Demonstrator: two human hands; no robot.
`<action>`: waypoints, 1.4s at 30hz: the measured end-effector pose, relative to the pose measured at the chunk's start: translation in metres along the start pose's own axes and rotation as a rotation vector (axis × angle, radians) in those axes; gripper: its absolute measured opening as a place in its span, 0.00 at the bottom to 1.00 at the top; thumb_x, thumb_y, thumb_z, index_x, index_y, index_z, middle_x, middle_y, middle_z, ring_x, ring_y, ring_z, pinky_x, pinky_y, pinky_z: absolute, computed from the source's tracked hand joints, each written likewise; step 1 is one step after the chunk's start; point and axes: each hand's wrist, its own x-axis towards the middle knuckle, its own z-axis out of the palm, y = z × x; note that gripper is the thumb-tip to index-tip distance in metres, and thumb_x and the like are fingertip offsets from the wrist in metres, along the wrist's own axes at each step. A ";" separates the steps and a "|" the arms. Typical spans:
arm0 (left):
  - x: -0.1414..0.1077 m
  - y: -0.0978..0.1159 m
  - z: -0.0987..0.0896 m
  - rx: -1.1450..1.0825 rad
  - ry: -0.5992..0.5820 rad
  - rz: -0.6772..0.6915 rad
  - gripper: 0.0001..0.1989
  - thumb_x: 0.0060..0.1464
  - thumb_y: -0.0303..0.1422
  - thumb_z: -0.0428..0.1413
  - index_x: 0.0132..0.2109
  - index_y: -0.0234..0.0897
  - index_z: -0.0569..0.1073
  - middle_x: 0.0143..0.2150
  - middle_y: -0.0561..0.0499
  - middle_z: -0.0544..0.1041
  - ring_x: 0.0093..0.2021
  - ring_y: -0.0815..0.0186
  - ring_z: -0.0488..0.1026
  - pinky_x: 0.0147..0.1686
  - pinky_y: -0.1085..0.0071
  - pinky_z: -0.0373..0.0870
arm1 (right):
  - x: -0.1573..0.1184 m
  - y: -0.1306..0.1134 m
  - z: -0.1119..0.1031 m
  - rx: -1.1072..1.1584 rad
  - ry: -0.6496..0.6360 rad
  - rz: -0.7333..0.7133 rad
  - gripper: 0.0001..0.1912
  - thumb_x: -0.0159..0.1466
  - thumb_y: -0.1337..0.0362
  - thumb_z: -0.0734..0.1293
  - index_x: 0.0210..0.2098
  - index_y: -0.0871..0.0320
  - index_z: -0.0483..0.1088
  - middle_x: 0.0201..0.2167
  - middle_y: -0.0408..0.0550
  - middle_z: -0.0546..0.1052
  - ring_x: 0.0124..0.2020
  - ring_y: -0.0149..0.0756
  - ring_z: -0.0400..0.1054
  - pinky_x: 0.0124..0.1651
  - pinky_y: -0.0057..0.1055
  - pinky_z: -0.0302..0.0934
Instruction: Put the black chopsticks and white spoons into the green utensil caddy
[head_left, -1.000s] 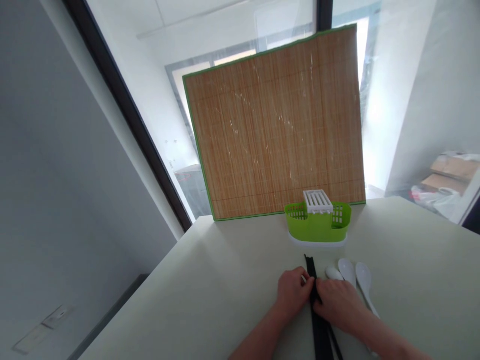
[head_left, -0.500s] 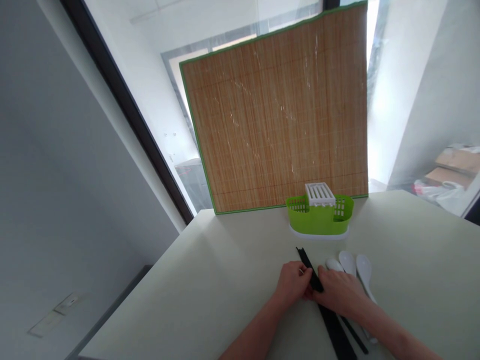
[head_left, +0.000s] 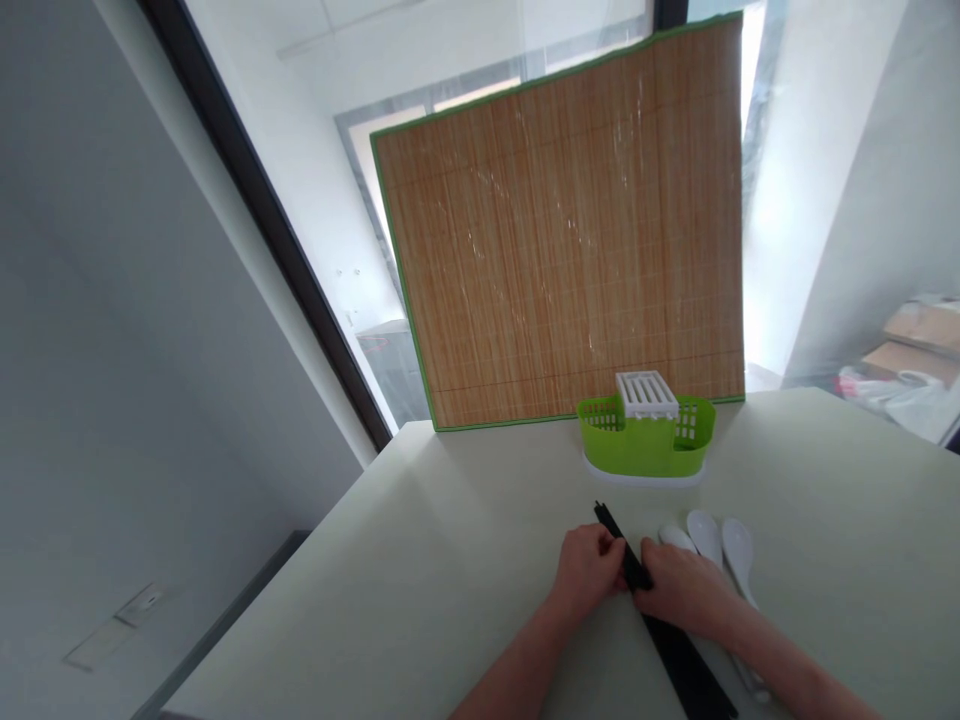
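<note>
A bundle of black chopsticks (head_left: pixel 684 668) lies slanted on the white table (head_left: pixel 390 590), its thin tips pointing away from me. My left hand (head_left: pixel 591 566) pinches the bundle from the left near the upper part. From the right, my right hand (head_left: pixel 684 590) closes round the same bundle just below that. Several sticks are pressed together, so I cannot tell them apart. Right beside my right hand lie three white spoons (head_left: pixel 738 552), bowls facing away, handles partly hidden under my wrist and forearm.
Beyond the hands stands a green utensil basket (head_left: pixel 649 452) with a white slatted rack (head_left: pixel 646 396) on top and a white base. Behind it a bamboo mat (head_left: pixel 570 250) with green edging leans against the glass. Cardboard boxes (head_left: pixel 919 340) and plastic bags sit at far right.
One chopstick that stuck out to the right of the bundle now lies against the others. Both hands keep their hold in nearly the same place. The view has shifted slightly.
</note>
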 end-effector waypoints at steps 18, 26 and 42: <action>-0.004 0.018 -0.007 0.298 0.156 0.067 0.12 0.52 0.37 0.50 0.26 0.37 0.73 0.24 0.52 0.77 0.28 0.66 0.74 0.29 0.74 0.64 | 0.006 -0.009 -0.002 -0.065 0.001 0.019 0.08 0.58 0.68 0.63 0.35 0.62 0.71 0.33 0.60 0.78 0.37 0.49 0.75 0.34 0.34 0.61; -0.003 0.018 -0.006 0.290 0.182 0.080 0.12 0.52 0.36 0.50 0.26 0.38 0.73 0.26 0.52 0.77 0.30 0.66 0.74 0.29 0.74 0.63 | 0.013 -0.001 0.002 -0.018 -0.020 -0.006 0.09 0.58 0.70 0.60 0.32 0.62 0.73 0.33 0.61 0.78 0.36 0.50 0.75 0.32 0.34 0.60; 0.000 0.014 -0.005 -0.125 0.193 0.222 0.12 0.57 0.39 0.50 0.38 0.37 0.74 0.32 0.52 0.76 0.27 0.71 0.71 0.25 0.77 0.67 | 0.024 0.026 -0.041 0.346 0.292 -0.259 0.10 0.68 0.58 0.53 0.32 0.53 0.56 0.28 0.44 0.73 0.29 0.35 0.68 0.32 0.29 0.55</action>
